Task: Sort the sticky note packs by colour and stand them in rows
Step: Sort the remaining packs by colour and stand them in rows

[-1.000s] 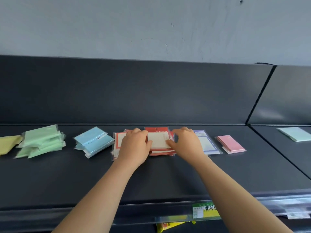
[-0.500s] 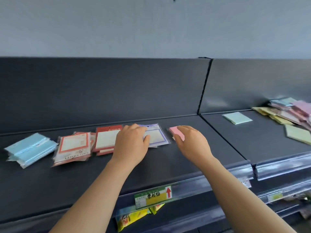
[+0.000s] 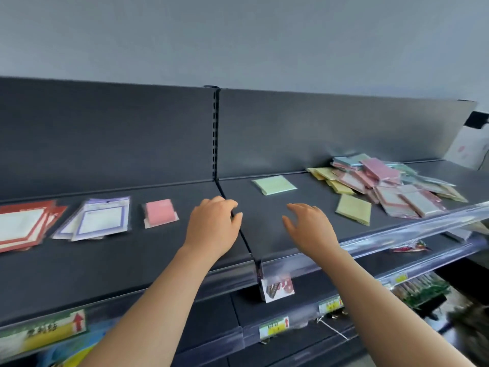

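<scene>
Both hands have let go of the sorted packs and swung rightward. The left hand (image 3: 211,226), which lay on the purple-bordered white sticky note packs in clear sleeves (image 3: 98,218) half a second ago, now hovers over the seam between the two sections of the dark grey metal shelf (image 3: 119,260), its fingers loosely curled and holding nothing. The right hand (image 3: 309,229), which was at the flat pink sticky note pack (image 3: 160,213), reaches empty, with fingers spread, toward the jumbled heap of mixed sticky note packs (image 3: 391,186). I read this as one sorting round finished and the next fetch begun. The heap is still large and every pack in view lies flat, so standing them in rows has not started.

Counted:
- one pink pack
- two or three purple-bordered packs, overlapping; I cannot settle which
- at least three red-bordered white sticky note packs (image 3: 23,226), cut off by the left edge of the view
- one pale green square sticky note pack (image 3: 274,184), alone toward the back of the right section
- one yellow-green square sticky note pack (image 3: 353,209), just beside the heap's near corner

The heap itself holds yellow, pink, pale blue and red-bordered packs, overlapped too much to count. The blue and green piles seen a second ago are out of view now
</scene>
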`<state>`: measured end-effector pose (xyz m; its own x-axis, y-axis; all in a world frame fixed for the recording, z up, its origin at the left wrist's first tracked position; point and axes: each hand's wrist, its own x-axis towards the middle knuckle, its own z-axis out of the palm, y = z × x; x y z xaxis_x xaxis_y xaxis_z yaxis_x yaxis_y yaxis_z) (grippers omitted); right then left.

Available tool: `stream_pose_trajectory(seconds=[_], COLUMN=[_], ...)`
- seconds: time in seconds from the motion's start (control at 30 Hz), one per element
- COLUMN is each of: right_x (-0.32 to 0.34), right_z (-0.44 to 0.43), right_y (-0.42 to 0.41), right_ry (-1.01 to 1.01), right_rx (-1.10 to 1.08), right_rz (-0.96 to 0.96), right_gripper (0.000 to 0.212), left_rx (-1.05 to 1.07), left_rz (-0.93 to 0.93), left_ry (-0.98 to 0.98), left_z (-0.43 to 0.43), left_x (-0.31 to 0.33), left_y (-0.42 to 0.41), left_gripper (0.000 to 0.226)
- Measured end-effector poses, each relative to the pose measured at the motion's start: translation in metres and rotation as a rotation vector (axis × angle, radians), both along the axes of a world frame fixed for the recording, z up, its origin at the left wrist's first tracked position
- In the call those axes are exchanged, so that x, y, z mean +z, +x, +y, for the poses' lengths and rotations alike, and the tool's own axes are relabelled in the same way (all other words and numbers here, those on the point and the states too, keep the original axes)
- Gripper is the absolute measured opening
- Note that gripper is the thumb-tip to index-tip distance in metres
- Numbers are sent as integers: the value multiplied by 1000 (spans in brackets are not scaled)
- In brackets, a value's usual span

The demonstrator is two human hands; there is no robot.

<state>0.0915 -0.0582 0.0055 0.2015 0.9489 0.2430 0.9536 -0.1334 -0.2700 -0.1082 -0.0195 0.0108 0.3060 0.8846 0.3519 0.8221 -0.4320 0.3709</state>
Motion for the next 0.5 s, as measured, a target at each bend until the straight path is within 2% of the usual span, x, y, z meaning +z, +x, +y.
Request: stream_pose_trajectory(seconds=[0.3,0.5], right_x=[-17,-26], right_z=[8,31], right_y=[127,159], right_ry=[-88,-151], right_rx=[-213,-212], right_rz=[-16,68], right_gripper=[40,22], left_rx=[-84,-87], left_rz=[76,136], left_ry=[-85,-125], left_z=[25,61], left_x=[-15,-20], left_y=[94,126], left_gripper=[36,35])
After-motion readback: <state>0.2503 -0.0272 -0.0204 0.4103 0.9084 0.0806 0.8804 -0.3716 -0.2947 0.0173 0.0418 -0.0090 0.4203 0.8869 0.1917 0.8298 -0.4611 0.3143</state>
